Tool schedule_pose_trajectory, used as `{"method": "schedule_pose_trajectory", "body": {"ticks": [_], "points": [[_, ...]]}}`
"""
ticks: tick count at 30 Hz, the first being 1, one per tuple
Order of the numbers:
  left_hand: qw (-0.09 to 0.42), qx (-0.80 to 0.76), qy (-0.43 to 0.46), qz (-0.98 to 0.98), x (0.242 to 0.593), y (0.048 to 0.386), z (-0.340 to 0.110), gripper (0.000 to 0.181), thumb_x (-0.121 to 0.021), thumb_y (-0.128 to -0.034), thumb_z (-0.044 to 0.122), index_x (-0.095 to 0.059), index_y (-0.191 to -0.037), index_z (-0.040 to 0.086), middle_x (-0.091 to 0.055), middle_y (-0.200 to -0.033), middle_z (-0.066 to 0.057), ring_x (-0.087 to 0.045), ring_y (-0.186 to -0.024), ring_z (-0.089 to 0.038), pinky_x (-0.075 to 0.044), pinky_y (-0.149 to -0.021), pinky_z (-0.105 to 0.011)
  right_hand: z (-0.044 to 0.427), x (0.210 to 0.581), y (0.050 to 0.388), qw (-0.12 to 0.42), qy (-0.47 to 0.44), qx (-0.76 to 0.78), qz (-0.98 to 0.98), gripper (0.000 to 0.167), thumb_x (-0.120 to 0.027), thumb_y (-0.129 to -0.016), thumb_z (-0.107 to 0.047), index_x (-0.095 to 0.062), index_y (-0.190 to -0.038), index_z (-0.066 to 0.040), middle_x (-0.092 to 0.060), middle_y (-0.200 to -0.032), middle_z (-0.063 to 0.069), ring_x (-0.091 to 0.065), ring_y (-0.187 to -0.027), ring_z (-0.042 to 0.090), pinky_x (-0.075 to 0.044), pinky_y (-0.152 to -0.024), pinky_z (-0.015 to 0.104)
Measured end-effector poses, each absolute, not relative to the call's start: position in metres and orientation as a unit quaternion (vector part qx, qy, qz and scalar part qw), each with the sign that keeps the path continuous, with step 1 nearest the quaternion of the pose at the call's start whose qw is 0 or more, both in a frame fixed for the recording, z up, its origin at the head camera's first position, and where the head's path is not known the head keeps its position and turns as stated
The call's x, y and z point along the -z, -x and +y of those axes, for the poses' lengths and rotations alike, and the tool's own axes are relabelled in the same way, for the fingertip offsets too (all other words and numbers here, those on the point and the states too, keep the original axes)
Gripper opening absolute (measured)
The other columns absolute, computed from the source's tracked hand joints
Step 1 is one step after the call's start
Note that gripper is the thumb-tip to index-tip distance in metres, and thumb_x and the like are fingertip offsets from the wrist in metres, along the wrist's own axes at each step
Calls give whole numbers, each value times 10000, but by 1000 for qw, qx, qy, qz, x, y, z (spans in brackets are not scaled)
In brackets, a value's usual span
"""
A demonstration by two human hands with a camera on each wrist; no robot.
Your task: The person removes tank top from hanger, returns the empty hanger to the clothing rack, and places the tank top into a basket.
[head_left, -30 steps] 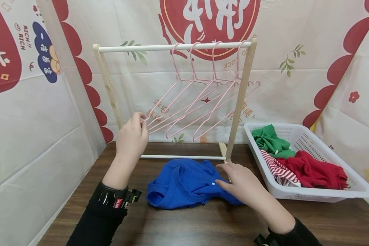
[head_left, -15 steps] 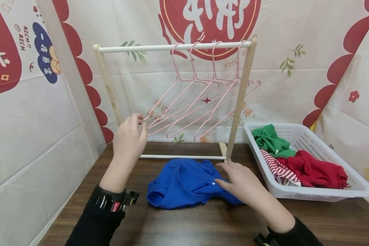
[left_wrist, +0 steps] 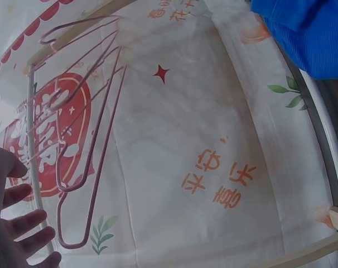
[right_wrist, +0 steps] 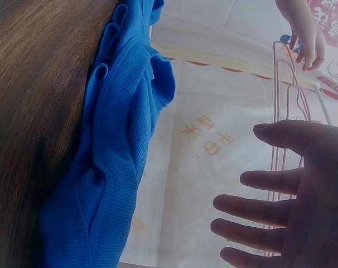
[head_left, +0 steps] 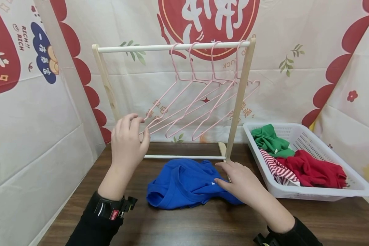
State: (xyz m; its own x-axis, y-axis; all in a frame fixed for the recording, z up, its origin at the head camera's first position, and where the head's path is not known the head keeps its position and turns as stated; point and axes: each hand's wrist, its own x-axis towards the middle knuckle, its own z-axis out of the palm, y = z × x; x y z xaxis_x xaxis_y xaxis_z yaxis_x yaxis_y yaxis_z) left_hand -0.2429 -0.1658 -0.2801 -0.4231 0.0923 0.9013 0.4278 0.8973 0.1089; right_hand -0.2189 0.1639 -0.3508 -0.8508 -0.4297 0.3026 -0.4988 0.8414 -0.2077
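My left hand is at the left ends of several pink hangers, fingers loosely bent and thumb apart. In the left wrist view its spread fingers stand clear of the hangers, holding nothing. The hangers hang by their hooks from the white top bar of a wooden-ended rack. On the table lies a crumpled blue garment, apparently a shirt. Over its right end is my right hand; the right wrist view shows its straight, spread fingers apart from the blue cloth.
At the right stands a white plastic basket with green cloth, red cloth and red-striped cloth in it. The rack's lower rail runs just behind the blue garment. Printed fabric walls enclose the table.
My left hand has loosened its fingers from the front hanger's end and drawn slightly left and down. The right hand and the blue garment have stayed in place.
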Motion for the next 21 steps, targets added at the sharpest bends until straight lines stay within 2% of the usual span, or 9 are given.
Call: {"method": "schedule_pose_trajectory", "body": {"ticks": [9,13,21], "points": [[575,135,225,-775,290,235,-157,210,-539,-894,166,-666,-943,6,-657,-932,-156,-600,-825,-354,-493,-650,-471,163,353,221,134,-252,-143,-948,486,-713,-881,-377,-622,-1255,-80,-649,-1158,76,-613,-1049,294,-484,-864,491],[561,126,237,-783,295,231,-154,191,-561,-886,179,-664,-916,21,-656,-891,-134,-621,-767,-323,-523,-592,-435,161,354,221,132,-254,-151,-946,485,-716,-880,-369,-618,-1263,-87,-647,-1157,79,-613,-1044,289,-479,-870,503],[513,103,251,-814,303,227,-150,205,-568,-908,238,-653,-854,60,-665,-783,-74,-631,-667,-249,-471,-462,-334,156,354,222,136,-269,-155,-941,498,-726,-874,-360,-614,-1276,-89,-637,-1164,76,-603,-1046,279,-474,-876,513]]}}
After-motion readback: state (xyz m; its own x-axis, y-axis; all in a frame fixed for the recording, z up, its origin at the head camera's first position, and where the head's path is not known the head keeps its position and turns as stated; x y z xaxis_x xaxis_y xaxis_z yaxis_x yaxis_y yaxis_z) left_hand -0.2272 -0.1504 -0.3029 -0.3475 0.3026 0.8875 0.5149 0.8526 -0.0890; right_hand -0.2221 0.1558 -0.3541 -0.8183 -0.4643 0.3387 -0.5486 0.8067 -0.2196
